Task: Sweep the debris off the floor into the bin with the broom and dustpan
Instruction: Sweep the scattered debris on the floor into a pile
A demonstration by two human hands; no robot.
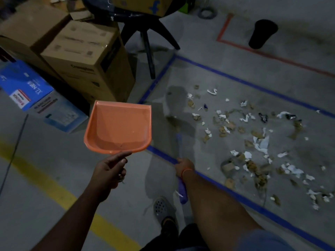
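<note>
Above the left hand (110, 171) — an orange dustpan (118, 126), gripped by its handle and held off the floor.
Right hand (184, 166) grasps the purple broom (180, 151), bristles down ahead of it; debris (250, 142) lies scattered to its right, black bin (262, 34) far beyond.

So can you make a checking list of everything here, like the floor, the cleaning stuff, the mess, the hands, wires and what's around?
Surface: grey floor with blue, red and yellow tape lines.
Job's things: orange dustpan, empty; purple-handled broom; black bin upright, far off.
Clutter: debris, paper scraps and brown bits, scattered inside the blue lines.
Hands: left hand holds the dustpan; right hand grips the broom.
Cables: coiled cable.
Surroundings: cardboard boxes, black chair.
</note>
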